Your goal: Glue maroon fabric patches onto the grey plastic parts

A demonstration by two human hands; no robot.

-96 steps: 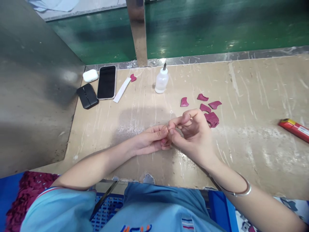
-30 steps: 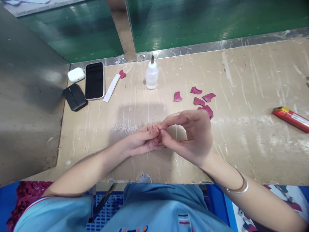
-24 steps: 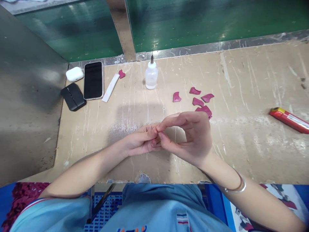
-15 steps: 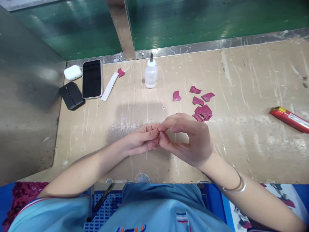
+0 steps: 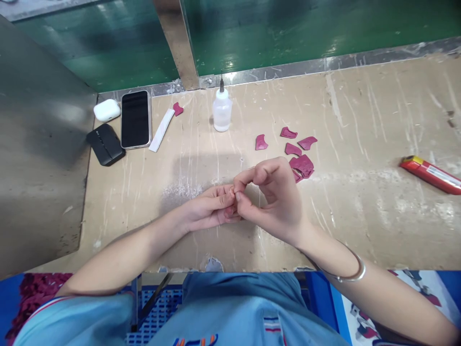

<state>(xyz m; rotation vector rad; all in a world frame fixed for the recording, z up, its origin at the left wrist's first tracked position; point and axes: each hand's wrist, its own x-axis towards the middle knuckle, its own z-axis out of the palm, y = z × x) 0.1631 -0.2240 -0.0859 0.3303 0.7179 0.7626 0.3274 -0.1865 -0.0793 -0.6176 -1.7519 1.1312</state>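
Both of my hands meet above the worktable (image 5: 201,168), fingertips touching. My left hand (image 5: 214,206) is closed in a pinch, thumb against the fingers; whatever it holds is hidden. From the right, my right hand (image 5: 273,202) pinches thumb and forefinger at the left fingertips, and any small thing between them cannot be made out. Beyond my right hand lie several dark pink pieces, among them a larger one (image 5: 304,165) and a separate curved one (image 5: 261,142). A clear bottle with a needle tip (image 5: 222,114) stands upright behind my hands.
At the back left are a white case (image 5: 107,110), a black device (image 5: 106,144), a phone (image 5: 136,120), a white strip (image 5: 162,130) and a small pink piece (image 5: 177,109). A red cutter (image 5: 432,175) lies far right. Metal panel (image 5: 39,154) at left.
My right hand has turned slightly, its fingers more raised and curled, while its pinch stays at my left fingertips. The view has shifted a little.
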